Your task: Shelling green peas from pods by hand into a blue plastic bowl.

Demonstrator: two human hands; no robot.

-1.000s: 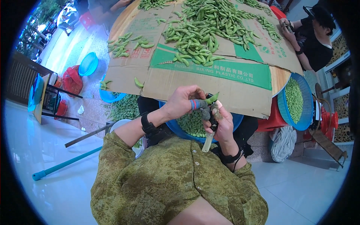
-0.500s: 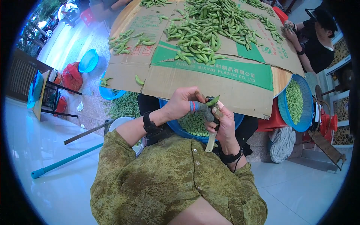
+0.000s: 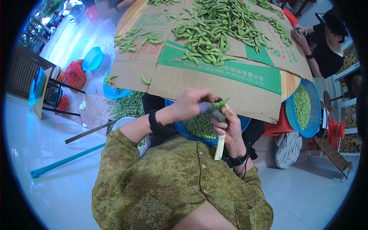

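A green bean pod (image 3: 221, 102) is held between my two hands above a blue basket (image 3: 183, 132) of shelled green beans (image 3: 201, 127). My left hand (image 3: 194, 102) is closed, its fingertips pinching the pod's left end; its thumb has a dark grey cover with a striped band. My right hand (image 3: 230, 124) is closed around a small knife with a white handle (image 3: 219, 147), which points down; the blade is hidden by the fingers. The right thumb is up against the pod, and dark grey covers show on this hand's fingers too.
Cardboard (image 3: 176, 86) covers the round table ahead, bearing a heap of bean pods (image 3: 214, 34). A blue basket of shelled beans (image 3: 302, 107) stands at right, near another person (image 3: 324, 42). Empty pods (image 3: 132, 109) lie on the floor at left, by a teal pole (image 3: 69, 161).
Both hands have shifted slightly right with the pod. My right hand has turned a little, so more of the knife's white handle shows, and my left fingers are blurred.
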